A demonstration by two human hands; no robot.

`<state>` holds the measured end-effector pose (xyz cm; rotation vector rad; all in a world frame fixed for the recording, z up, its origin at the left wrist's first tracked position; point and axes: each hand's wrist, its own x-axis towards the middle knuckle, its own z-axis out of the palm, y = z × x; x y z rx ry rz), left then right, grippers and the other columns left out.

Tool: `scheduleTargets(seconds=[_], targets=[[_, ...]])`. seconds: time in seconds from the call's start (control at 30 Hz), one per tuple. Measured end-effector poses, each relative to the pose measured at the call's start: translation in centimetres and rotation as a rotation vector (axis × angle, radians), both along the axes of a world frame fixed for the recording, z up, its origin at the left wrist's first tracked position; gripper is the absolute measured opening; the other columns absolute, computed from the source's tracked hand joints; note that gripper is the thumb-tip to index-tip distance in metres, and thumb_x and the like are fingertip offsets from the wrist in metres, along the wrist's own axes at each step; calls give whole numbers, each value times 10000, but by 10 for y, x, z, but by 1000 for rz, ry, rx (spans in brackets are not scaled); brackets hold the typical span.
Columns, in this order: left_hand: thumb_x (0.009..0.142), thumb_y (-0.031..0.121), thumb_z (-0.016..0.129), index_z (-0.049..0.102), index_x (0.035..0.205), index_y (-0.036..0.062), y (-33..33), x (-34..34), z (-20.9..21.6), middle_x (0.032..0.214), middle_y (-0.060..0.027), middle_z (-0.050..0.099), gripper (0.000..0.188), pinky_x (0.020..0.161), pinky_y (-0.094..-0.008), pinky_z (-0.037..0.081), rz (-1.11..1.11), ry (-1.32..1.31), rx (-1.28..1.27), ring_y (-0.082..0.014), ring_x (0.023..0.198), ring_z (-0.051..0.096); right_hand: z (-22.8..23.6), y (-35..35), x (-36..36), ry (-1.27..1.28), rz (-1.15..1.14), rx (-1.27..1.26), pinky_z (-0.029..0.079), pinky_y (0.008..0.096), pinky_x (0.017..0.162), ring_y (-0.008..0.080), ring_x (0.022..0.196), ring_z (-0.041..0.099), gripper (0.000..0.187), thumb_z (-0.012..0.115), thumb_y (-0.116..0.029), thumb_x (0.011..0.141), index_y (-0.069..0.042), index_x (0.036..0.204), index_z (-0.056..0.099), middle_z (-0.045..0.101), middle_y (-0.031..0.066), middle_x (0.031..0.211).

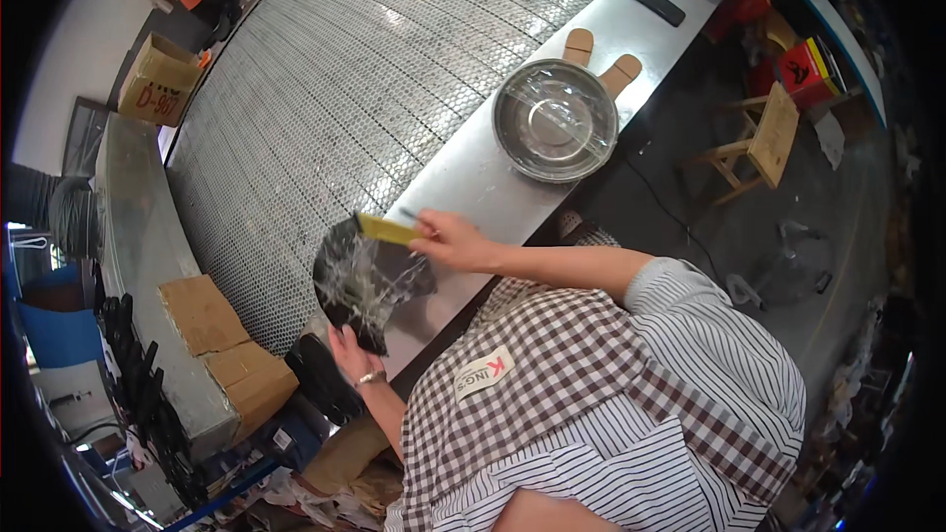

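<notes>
Left hand (352, 355): raised from below, wrist with a watch band, fingers curled under the lower edge of a black shoe sole (370, 281), gripping it.

Right hand (448, 239): forearm reaching in from the right, striped sleeve pushed back; fingers pinched shut on a small yellow brush (387, 229), whose far end lies on the sole's upper edge.

Black shoe sole: held over the near edge of the metal bench strip (473, 177), just beside the mesh conveyor belt (335, 89). Surface shows pale glossy streaks; their material cannot be told. Its lower end is hidden behind the left hand, so toe and heel cannot be told apart. Long axis appears to run from upper right to lower left, tilted.

Yellow brush: long axis roughly level, pointing left, away from the right hand.

Steel bowl (555, 120): on the bench strip, well beyond the sole, up and right.
</notes>
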<state>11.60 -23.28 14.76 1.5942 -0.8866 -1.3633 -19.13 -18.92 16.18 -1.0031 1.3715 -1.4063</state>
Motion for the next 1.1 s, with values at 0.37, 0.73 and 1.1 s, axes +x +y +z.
scheduleTargets(seconds=[0.37, 0.73, 1.1], targets=[[869, 61, 557, 469, 1290, 22, -87, -319, -14, 923, -28, 612, 431, 714, -214, 425, -964, -103, -327, -76, 784, 527, 0, 143, -140, -228, -875, -13, 458, 205, 705, 80, 754, 548, 280, 557, -48, 895, -81, 734, 329, 488, 2, 744], [815, 77, 624, 560, 1242, 113, -88, -421, -45, 693, 78, 404, 433, 547, -200, 326, -1236, -124, -393, -34, 605, 352, -46, 172, -146, -183, -1051, 13, 494, 223, 705, 124, 837, 616, 252, 549, -55, 902, -77, 753, 347, 531, 33, 798], [841, 153, 632, 585, 1156, -16, -106, -410, -83, 916, -78, 668, 360, 769, -252, 476, -1153, -82, -162, -126, 801, 609, -71, 165, -167, -31, -1134, -5, 322, 216, 516, 61, 584, 335, 266, 573, -76, 890, -95, 763, 340, 387, -20, 695]])
